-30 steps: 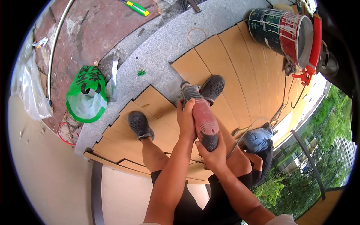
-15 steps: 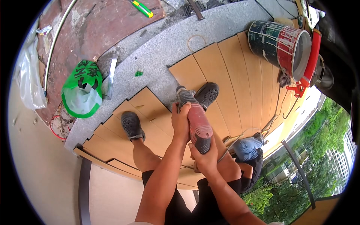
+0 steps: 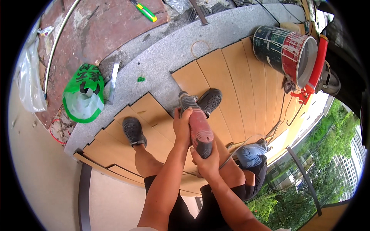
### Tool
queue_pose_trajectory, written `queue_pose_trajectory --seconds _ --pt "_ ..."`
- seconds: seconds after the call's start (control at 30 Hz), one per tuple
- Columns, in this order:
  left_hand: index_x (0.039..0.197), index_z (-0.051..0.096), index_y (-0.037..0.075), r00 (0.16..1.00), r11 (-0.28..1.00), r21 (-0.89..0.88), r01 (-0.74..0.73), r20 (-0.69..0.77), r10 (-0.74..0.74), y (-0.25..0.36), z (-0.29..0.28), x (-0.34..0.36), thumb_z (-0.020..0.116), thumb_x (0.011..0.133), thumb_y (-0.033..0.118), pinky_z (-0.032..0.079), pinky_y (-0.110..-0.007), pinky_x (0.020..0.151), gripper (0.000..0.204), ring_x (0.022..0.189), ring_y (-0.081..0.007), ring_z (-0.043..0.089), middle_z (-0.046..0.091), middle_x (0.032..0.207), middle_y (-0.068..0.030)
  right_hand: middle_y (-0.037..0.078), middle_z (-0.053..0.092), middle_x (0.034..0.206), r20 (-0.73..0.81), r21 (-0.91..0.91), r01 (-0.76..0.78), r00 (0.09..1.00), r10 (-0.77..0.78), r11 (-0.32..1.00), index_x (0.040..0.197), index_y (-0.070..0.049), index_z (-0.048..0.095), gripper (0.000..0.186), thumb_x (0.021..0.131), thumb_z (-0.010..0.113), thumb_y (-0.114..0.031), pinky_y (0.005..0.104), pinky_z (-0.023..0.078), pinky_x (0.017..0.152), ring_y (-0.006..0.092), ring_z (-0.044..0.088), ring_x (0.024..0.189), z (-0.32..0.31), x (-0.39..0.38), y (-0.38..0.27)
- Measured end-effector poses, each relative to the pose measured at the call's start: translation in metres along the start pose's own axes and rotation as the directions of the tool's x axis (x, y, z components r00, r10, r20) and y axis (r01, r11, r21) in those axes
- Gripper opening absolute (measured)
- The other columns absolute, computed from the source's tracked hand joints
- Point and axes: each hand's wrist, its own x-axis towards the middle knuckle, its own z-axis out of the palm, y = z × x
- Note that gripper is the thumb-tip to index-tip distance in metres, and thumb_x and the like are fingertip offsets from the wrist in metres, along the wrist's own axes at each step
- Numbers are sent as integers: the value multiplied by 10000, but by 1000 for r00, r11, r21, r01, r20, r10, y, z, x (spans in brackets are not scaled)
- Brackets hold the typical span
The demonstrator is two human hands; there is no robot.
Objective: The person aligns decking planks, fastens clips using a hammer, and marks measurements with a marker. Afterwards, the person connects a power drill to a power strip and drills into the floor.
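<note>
I hold a red hammer drill (image 3: 200,125) with a dark rear handle in both hands. My left hand (image 3: 182,127) is closed round its front part. Lower down, my right hand (image 3: 208,163) wraps the rear handle; some of its fingers are hidden. The drill's nose points down and away, at the bare strip of grey stone (image 3: 162,90) between two runs of tan boards (image 3: 227,79). Its tip looks close to the stone, but I cannot tell whether it touches. My feet, in dark clogs (image 3: 133,130), stand on the boards on either side of it.
At the right stand a paint-splashed bucket (image 3: 268,48) and a red caulking gun (image 3: 320,61). Another person in jeans (image 3: 250,154) is low at the right, near a cable. Left lie a green bag (image 3: 82,94) and a metal blade (image 3: 113,82); a utility knife (image 3: 146,12) lies far off.
The view has shifted slightly, so everything sits a little differently in it. Both hands keep the same hold on the hammer drill, which still points at the grey stone.
</note>
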Motion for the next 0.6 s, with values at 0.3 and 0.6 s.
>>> queue_pose_trajectory --seconds 0.3,0.6 --pt "1574 215 -96 1000 998 67 4 -18 -3 -3 -13 16 741 865 312 515 -366 936 973 1133 -274 608 498 1407 -258 164 635 1288 -4 -22 75 997 -75 997 1490 -12 421 757 855 801 -172 352 486 1010 223 605 1210 6 4 12" --pt "1582 206 -96 1000 1000 19 11 3 -11 -9 -20 20 740 864 322 513 -372 954 987 1165 -288 601 484 1436 -270 158 650 1237 2 -81 37 999 -37 996 1488 -7 416 768 847 806 -168 329 542 874 180 656 1050 10 4 -3"
